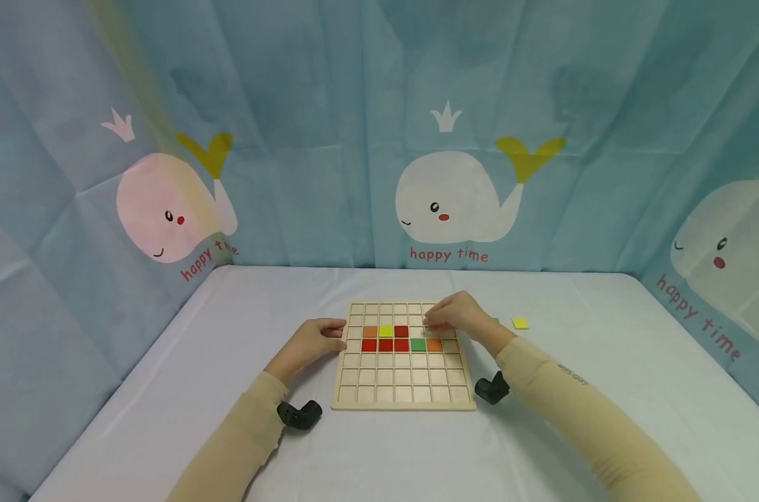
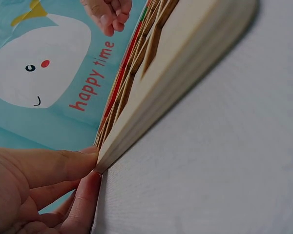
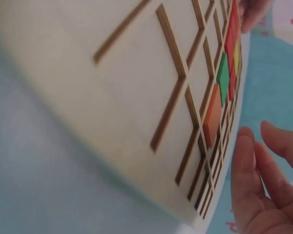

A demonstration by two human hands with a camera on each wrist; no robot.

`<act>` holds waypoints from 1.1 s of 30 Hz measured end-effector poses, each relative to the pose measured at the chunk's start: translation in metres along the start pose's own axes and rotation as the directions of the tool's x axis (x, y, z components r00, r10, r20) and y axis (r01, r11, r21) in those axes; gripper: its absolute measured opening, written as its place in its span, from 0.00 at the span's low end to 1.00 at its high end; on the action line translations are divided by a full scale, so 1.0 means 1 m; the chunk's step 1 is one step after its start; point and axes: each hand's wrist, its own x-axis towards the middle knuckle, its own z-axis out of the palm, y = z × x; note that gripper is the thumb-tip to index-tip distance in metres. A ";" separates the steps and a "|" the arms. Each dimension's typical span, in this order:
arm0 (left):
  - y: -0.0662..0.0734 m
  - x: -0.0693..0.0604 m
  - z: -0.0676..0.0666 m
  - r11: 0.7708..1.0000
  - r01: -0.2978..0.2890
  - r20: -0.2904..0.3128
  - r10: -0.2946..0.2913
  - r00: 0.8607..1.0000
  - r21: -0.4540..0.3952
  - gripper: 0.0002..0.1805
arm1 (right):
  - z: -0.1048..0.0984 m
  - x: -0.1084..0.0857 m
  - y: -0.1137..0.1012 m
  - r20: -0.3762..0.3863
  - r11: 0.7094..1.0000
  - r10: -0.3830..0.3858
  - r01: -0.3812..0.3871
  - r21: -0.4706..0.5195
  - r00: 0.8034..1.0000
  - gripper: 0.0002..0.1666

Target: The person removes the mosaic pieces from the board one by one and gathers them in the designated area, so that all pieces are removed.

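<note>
A wooden grid board lies on the white table. Its upper row of tiles holds orange, yellow and red; below are several red tiles, then green and orange. The left hand pinches the board's left edge; in the left wrist view its thumb and finger meet at the rim. Over the board's upper right part is the right hand. In the right wrist view the right hand has thumb and forefinger apart, no tile visible between them.
A loose yellow tile lies right of the board, with a green one partly hidden by the right hand. Black devices are strapped at the left wrist and right wrist. A whale-print curtain hangs behind the table.
</note>
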 end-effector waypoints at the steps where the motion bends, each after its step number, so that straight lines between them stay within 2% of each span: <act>1: 0.000 0.000 0.000 1.000 -0.002 0.001 0.002 1.000 0.001 0.28 | 0.001 0.000 -0.001 0.005 1.000 -0.004 0.004 0.008 1.000 0.13; 6: 0.001 -0.002 0.001 1.000 0.000 -0.002 0.000 1.000 -0.001 0.28 | 0.010 0.000 -0.002 0.027 0.998 -0.002 0.001 0.057 1.000 0.13; 14: 0.001 -0.003 0.002 1.000 0.008 -0.004 -0.008 1.000 -0.003 0.28 | 0.021 0.004 -0.005 0.010 0.999 0.031 -0.031 0.044 0.999 0.12; 20: 0.002 -0.001 0.002 1.000 -0.025 0.006 0.025 1.000 0.000 0.28 | 0.023 0.007 -0.005 -0.018 0.998 0.052 -0.051 0.043 0.998 0.12; 26: -0.001 -0.002 0.002 1.000 -0.010 0.006 0.010 1.000 -0.003 0.28 | 0.029 0.009 -0.006 0.016 0.997 0.058 -0.058 0.050 0.998 0.12; 33: -0.001 -0.001 0.001 1.000 -0.009 -0.003 0.009 1.000 0.000 0.28 | 0.034 0.012 -0.009 0.015 0.996 0.059 -0.060 0.066 0.998 0.11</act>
